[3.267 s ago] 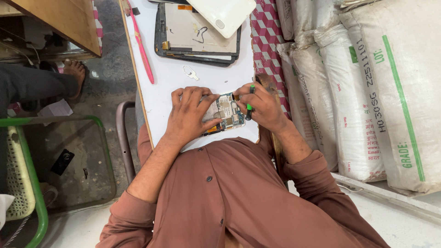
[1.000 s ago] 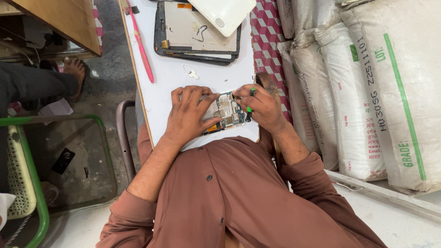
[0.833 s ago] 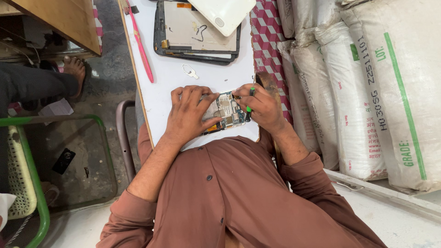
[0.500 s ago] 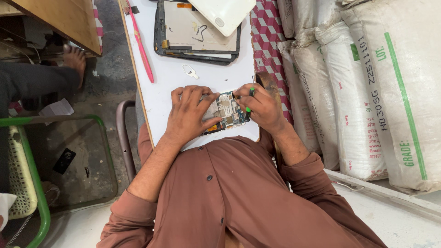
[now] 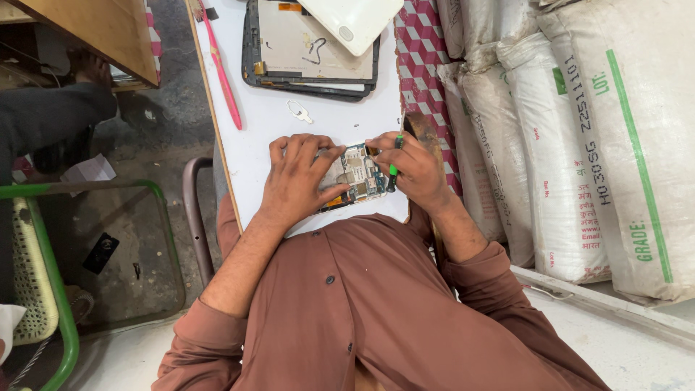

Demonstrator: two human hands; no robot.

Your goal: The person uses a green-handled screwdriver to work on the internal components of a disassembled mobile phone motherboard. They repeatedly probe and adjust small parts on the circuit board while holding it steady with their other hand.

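Observation:
An opened phone (image 5: 356, 174) with its circuit board showing lies on the white table (image 5: 275, 123) just in front of me. My left hand (image 5: 297, 177) presses flat on the phone's left part and holds it down. My right hand (image 5: 413, 168) grips a small green-handled screwdriver (image 5: 393, 165), whose tip rests on the board's right edge. Both forearms wear brown sleeves rolled back.
A disassembled tablet frame (image 5: 311, 51) with a white back cover (image 5: 351, 18) lies at the table's far end. A pink toothbrush (image 5: 221, 69) and a small metal part (image 5: 298, 111) lie nearby. White sacks (image 5: 579, 137) stack at right; a green-framed chair (image 5: 43, 275) and another person's foot (image 5: 90, 65) at left.
My hands and the phone have stayed nearly still; the screwdriver shifted slightly on the board. The other person's foot at left moved a little.

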